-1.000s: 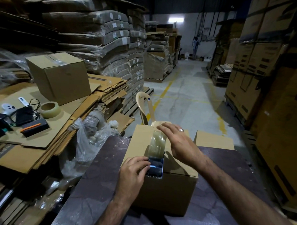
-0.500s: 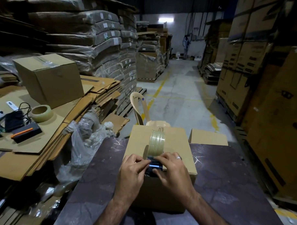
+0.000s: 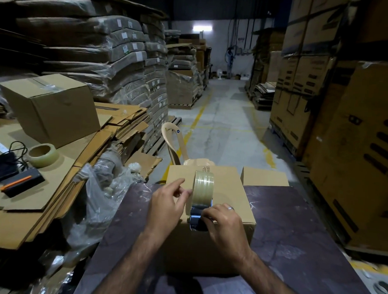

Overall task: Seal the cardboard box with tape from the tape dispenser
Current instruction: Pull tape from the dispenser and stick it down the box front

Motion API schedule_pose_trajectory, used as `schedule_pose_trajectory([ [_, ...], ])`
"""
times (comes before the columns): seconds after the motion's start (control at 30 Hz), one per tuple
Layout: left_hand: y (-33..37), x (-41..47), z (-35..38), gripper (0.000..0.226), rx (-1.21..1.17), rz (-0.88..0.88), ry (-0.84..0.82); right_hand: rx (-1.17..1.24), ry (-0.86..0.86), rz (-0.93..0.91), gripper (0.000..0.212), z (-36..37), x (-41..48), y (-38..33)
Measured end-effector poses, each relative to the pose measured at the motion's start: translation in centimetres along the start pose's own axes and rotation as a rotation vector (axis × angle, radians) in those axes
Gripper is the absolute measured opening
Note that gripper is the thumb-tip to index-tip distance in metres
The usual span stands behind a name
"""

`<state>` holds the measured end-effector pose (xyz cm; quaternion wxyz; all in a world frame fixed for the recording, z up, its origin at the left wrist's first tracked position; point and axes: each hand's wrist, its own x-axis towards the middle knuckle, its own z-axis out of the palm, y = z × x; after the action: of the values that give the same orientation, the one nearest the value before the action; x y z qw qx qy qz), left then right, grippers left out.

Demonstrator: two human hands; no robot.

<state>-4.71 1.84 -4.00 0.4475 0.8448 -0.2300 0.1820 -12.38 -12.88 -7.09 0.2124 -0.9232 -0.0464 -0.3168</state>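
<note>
Right hand (image 3: 222,218) grips the tape dispenser (image 3: 201,202) on the cardboard box (image 3: 231,192) — left hand (image 3: 167,201) pinches the roll; best pulled straight along the seam.

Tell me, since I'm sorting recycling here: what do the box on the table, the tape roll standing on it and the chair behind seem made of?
The brown box looks like matte corrugated cardboard, by its folded edges. The yellowish translucent tape roll appears to be glossy plastic film, shiny in bands. The beige chair seems moulded plastic, smooth and one-piece.
</note>
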Motion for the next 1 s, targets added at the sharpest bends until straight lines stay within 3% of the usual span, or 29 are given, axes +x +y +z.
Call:
schedule_pose_trajectory([
  [0.2,1.4,4.4,1.5,0.070,0.176,0.018,-0.157,0.004,-0.005,0.015,0.048,0.1,0.1,0.1],
  [0.37,1.4,5.5,3.2,0.095,0.410,-0.008,-0.286,-0.001,0.000,-0.023,0.029,-0.2,-0.2,-0.3],
  [0.47,1.8,5.5,3.8,0.088,0.412,-0.015,-0.299,-0.012,0.032,-0.048,0.009,0.2,-0.7,-0.3],
  [0.57,2.2,5.2,4.3,0.074,0.372,-0.008,-0.281,-0.052,0.036,-0.071,0.020,0.7,-1.1,-0.1],
  [0.73,2.8,5.0,5.0,0.063,0.401,0.006,-0.256,-0.111,0.017,-0.106,0.022,0.7,-1.2,-0.2],
  [1.0,2.7,6.4,5.8,0.054,0.412,0.032,-0.335,-0.059,-0.060,-0.250,0.010,0.4,-0.9,1.1],
])
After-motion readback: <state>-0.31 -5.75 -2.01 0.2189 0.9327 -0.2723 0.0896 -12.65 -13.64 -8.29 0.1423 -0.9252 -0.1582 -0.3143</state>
